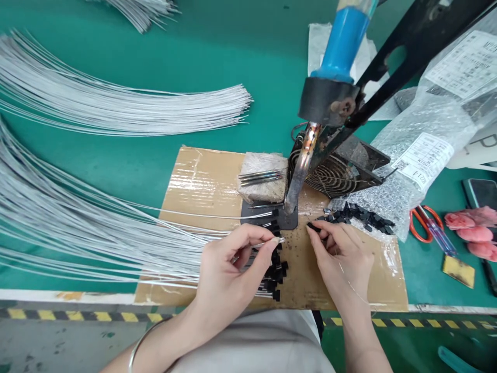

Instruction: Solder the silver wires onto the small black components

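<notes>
My left hand (pixel 236 274) pinches the end of a thin grey wire (pixel 280 240) between thumb and forefinger, its tip pointing right. A short distance away, my right hand (pixel 341 254) is closed on a small black plastic connector (pixel 313 227). A fine thread-like strand (pixel 345 274) runs over the back of that hand. Under and left of my left hand spreads a bundle of grey wires (pixel 97 212), several with black connectors (pixel 276 272) at their right ends. Beyond my right hand lies a pile of loose black connectors (pixel 365 217).
A blue-handled hot-air tool (pixel 344 41) on a black arm points its metal nozzle (pixel 301 171) down between the hands, beside a small fan (pixel 337 166). Cardboard (pixel 202 176) covers the bench. Another wire bundle (pixel 155 109), bubble-wrap bags (pixel 423 140) and orange-handled scissors (pixel 421 228) lie around.
</notes>
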The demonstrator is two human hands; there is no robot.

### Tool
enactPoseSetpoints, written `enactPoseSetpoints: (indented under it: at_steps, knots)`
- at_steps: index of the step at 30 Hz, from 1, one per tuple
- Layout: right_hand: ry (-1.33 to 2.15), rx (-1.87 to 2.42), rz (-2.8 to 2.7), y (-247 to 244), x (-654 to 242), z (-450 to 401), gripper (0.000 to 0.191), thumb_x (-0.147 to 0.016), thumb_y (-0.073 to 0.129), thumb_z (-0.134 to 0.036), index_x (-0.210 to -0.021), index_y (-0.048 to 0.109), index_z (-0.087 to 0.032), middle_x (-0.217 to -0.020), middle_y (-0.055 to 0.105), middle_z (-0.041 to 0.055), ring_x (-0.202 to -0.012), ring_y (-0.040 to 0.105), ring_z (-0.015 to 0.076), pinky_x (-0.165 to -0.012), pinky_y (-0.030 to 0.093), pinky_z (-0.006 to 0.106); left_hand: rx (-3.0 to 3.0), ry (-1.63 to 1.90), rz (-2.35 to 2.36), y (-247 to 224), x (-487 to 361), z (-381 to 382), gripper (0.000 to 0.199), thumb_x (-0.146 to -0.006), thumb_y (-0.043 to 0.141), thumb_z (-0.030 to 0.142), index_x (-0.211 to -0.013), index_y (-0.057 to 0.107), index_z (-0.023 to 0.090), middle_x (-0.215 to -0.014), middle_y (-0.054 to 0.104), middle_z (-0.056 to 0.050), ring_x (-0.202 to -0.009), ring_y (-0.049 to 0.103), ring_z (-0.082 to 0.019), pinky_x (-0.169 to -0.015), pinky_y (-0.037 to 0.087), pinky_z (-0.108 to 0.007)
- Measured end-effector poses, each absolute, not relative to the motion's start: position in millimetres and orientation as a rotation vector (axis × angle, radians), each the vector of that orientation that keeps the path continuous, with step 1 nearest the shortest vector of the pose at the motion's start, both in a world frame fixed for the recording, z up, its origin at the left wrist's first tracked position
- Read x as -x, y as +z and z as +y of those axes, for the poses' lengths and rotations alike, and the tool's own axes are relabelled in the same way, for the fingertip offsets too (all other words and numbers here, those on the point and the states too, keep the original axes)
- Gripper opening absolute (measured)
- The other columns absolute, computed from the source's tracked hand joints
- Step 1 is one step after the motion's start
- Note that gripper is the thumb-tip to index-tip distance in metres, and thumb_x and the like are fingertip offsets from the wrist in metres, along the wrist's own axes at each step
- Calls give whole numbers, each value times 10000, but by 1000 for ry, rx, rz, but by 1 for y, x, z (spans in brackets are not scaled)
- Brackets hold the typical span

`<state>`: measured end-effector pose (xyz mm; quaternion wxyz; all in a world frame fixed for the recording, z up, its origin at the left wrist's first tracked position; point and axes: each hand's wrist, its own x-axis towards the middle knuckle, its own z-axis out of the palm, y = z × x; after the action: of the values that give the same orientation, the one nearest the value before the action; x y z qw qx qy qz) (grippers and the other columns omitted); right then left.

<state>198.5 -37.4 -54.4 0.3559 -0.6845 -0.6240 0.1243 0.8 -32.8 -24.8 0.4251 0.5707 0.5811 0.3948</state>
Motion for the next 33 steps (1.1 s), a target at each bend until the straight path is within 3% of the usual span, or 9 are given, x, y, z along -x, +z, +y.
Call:
enactPoseSetpoints:
  at_steps: [3, 8, 13, 18, 22, 27, 30, 33]
  knots:
    - [264, 1764, -1622, -57, -197, -37, 126, -953, 683, -203, -906, 796, -170, -679, 628, -12, -576, 542, 118, -594, 496, 267, -1458, 1000, 1462, -24, -1, -32, 89, -909, 681, 194, -848, 738, 225, -638, 658, 32, -521, 496, -93, -474, 355, -214]
    - [451, 1754, -1321, -48, -190, -41, 102, -911, 737, -272, -885, 809, -204, -668, 704, -7, -518, 593, 121, -550, 532, 270, -1510, 1013, 1454, -24, -1, -30, 103, -910, 681, 176, -840, 739, 225, -597, 609, 51, -486, 418, -85, -459, 329, -220]
    - [1004, 1574, -819, -27, -178, -44, 99, -867, 809, -298, -834, 785, -209, -577, 690, -33, -385, 583, 98, -372, 503, 201, -1520, 967, 1456, -22, 0, -30, 107, -905, 678, 171, -818, 728, 210, -638, 664, 28, -514, 492, -94, -470, 351, -222]
    - [1280, 1390, -672, -24, -171, -45, 135, -841, 845, -328, -791, 785, -218, -584, 691, -30, -431, 604, 85, -431, 554, 177, -1509, 975, 1479, -26, 1, -30, 109, -913, 677, 212, -814, 722, 206, -685, 693, 2, -554, 556, -110, -475, 363, -224]
    - [1371, 1412, -583, -20, -165, -46, 163, -850, 836, -342, -791, 765, -207, -552, 650, -49, -378, 538, 53, -370, 466, 137, -1509, 934, 1500, -24, 2, -29, 121, -926, 664, 229, -817, 712, 208, -669, 675, 10, -532, 536, -103, -472, 352, -228]
    - [1403, 1380, -552, -12, -159, -46, 158, -832, 838, -339, -787, 757, -211, -628, 710, -30, -482, 635, 83, -506, 576, 184, -1475, 897, 1503, -21, 3, -30, 102, -925, 669, 237, -843, 726, 219, -749, 752, -11, -572, 594, -113, -470, 354, -231]
    - [1405, 1381, -567, -10, -157, -47, 122, -830, 841, -310, -805, 758, -225, -644, 700, -42, -505, 642, 82, -519, 576, 180, -1404, 906, 1462, -17, 3, -27, 105, -905, 671, 215, -815, 725, 221, -857, 803, -35, -680, 683, -143, -487, 384, -226]
    - [1391, 1418, -590, -12, -156, -47, 77, -837, 835, -295, -846, 787, -236, -655, 703, -37, -513, 635, 86, -528, 581, 191, -1349, 896, 1399, -10, 2, -23, 131, -876, 667, 193, -760, 720, 217, -838, 808, -34, -676, 699, -149, -478, 391, -223]
